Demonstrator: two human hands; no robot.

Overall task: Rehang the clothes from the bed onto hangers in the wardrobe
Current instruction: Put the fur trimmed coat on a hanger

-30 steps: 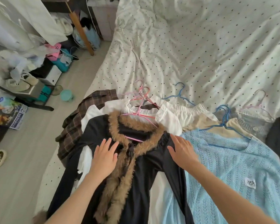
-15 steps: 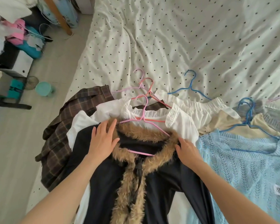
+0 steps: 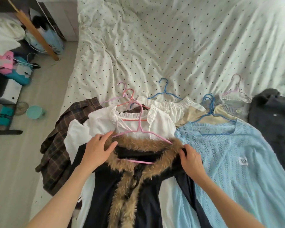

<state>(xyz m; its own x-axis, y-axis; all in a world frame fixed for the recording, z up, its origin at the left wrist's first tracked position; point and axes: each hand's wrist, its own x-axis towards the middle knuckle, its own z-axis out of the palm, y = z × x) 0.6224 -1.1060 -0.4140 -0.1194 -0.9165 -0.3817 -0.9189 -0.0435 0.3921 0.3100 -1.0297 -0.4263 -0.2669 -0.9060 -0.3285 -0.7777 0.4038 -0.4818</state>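
A: How many hangers do you count on the bed [image 3: 179, 46]?

B: Seven hooks show: three pink and one blue by the white blouse [image 3: 161, 127], two blue above the light blue sweater [image 3: 237, 155], one pale pink far right.

A: And the hands?

B: Two. The left hand [image 3: 95, 152] lies on the dark fur-collared jacket [image 3: 148, 195] at its left shoulder, fingers fairly straight, thumb against the fur. The right hand [image 3: 192, 161] pinches the collar at the right shoulder.

A: Room to move?

B: The garments crowd the near edge; the plaid garment [image 3: 59, 145] hangs over the left edge toward the floor [image 3: 11, 178]. Beyond the hooks the dotted sheet lies bare.

A: Which way does the jacket run?

B: Lengthwise toward the wearer, collar away, its pink hanger [image 3: 141, 127] hook pointing up the bed
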